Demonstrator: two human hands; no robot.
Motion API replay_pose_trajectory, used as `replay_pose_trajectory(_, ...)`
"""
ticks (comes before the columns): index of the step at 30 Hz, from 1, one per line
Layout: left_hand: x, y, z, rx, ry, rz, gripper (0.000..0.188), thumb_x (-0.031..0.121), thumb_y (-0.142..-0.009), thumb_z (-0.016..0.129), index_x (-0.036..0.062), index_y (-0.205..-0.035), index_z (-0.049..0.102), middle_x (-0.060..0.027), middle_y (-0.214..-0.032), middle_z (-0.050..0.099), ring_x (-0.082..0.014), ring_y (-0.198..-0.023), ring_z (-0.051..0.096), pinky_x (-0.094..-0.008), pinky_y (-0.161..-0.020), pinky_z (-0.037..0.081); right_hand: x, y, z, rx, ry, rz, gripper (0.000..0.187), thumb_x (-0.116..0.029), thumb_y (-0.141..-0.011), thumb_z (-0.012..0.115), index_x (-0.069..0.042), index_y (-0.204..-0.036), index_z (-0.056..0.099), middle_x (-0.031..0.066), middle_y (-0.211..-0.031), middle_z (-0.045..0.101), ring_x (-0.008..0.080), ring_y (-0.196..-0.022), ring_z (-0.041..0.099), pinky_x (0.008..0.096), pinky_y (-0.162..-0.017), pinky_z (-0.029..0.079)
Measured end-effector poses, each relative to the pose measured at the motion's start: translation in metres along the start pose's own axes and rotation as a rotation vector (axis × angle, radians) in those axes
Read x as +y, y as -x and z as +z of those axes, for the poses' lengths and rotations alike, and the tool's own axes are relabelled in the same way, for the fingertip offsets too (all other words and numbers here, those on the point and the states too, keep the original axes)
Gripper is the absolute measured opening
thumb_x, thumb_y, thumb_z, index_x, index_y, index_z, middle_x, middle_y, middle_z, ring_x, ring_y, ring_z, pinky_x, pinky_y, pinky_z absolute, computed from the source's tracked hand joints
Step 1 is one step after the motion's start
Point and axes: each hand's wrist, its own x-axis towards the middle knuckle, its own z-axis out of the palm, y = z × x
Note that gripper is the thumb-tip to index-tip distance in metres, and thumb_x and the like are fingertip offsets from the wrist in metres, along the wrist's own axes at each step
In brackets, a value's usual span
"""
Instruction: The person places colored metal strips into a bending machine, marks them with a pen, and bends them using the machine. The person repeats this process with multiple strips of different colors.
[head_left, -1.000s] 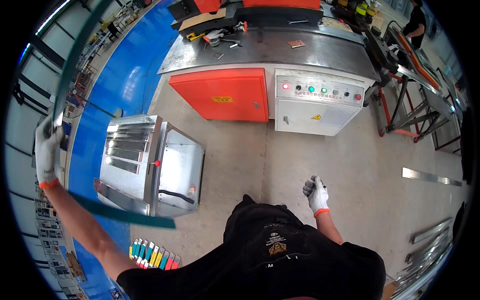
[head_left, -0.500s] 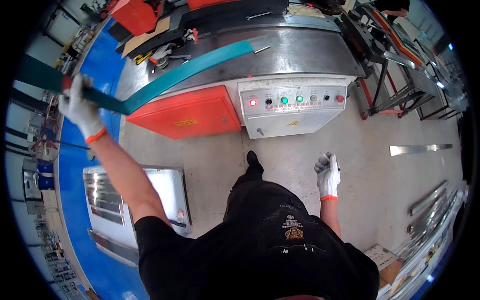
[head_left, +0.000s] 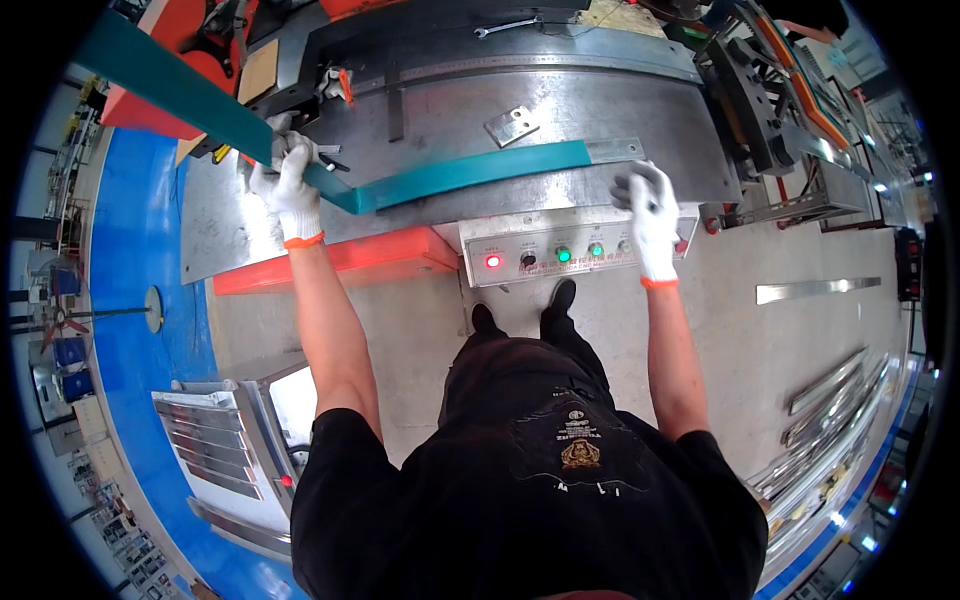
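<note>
A long teal metal bar [head_left: 480, 172], bent at an angle near its middle, lies partly over the steel machine table [head_left: 440, 120]. Its left part rises toward the upper left; the right end is bare metal with a small hole. White-gloved, my left hand [head_left: 290, 185] is closed around the bar just left of the bend. My right hand [head_left: 648, 220], gloved too, is just below the bar's bare end, fingers loosely curled and apart, with nothing seen in them. A small metal plate with holes [head_left: 512, 126] rests on the table behind the bar.
Below the table edge is a control panel [head_left: 560, 250] with lit buttons, beside a red cabinet door [head_left: 340, 265]. A wrench [head_left: 508, 27] lies at the back. A cart with metal strips [head_left: 205, 440] stands lower left; metal profiles [head_left: 830, 430] lie on the right floor.
I am closer to the machine. My left hand has brought the bar right and lower, its bare end now over the front of the table. My right hand has risen to near that end.
</note>
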Motion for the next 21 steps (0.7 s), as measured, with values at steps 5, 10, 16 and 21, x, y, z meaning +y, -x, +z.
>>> replay_pose_trajectory(5,-0.029,0.007,-0.028,0.002,0.049,-0.016,0.027,-0.007,-0.079,0.063,-0.0078,-0.106,0.058,-0.0050,-0.073,0.048,-0.0156,-0.063,0.048,-0.0329,-0.057,0.043,-0.006,-0.062,0.104,-0.231,0.900,0.005,0.078,-0.048,-0.076,0.079,-0.004,-0.132,0.047,0.0139,-0.102,0.070,0.0308,-0.097,0.067,0.0447,-0.086,0.053)
replay_pose_trajectory(10,-0.021,0.022,-0.028,0.031,-0.130,-0.065,0.047,-0.004,-0.082,0.063,-0.0105,-0.127,0.052,-0.0127,-0.085,0.060,-0.0225,-0.072,0.057,-0.0376,-0.070,0.052,0.045,-0.100,0.176,-0.401,1.152,-0.091,0.092,-0.048,-0.071,0.082,-0.002,-0.137,0.037,0.0227,-0.132,0.053,0.0371,-0.119,0.051,0.0472,-0.100,0.042)
replay_pose_trajectory(16,-0.005,0.034,-0.010,0.294,-0.539,-0.167,0.045,0.000,-0.091,0.057,-0.0079,-0.135,0.048,-0.0180,-0.103,0.067,-0.0272,-0.092,0.067,-0.0394,-0.088,0.054,0.042,-0.131,0.171,-0.577,1.110,-0.141,0.088,-0.042,-0.070,0.083,-0.005,-0.136,0.039,0.0199,-0.123,0.056,0.0341,-0.115,0.054,0.0473,-0.096,0.044)
replay_pose_trajectory(21,-0.010,0.033,0.002,0.293,-0.673,-0.184,0.043,0.002,-0.096,0.058,-0.0075,-0.137,0.049,-0.0160,-0.111,0.068,-0.0231,-0.097,0.068,-0.0352,-0.092,0.053,0.043,-0.157,0.155,-0.711,1.189,-0.247,0.095,-0.042,-0.070,0.082,-0.005,-0.143,0.034,0.0214,-0.123,0.056,0.0349,-0.115,0.055,0.0473,-0.095,0.046)
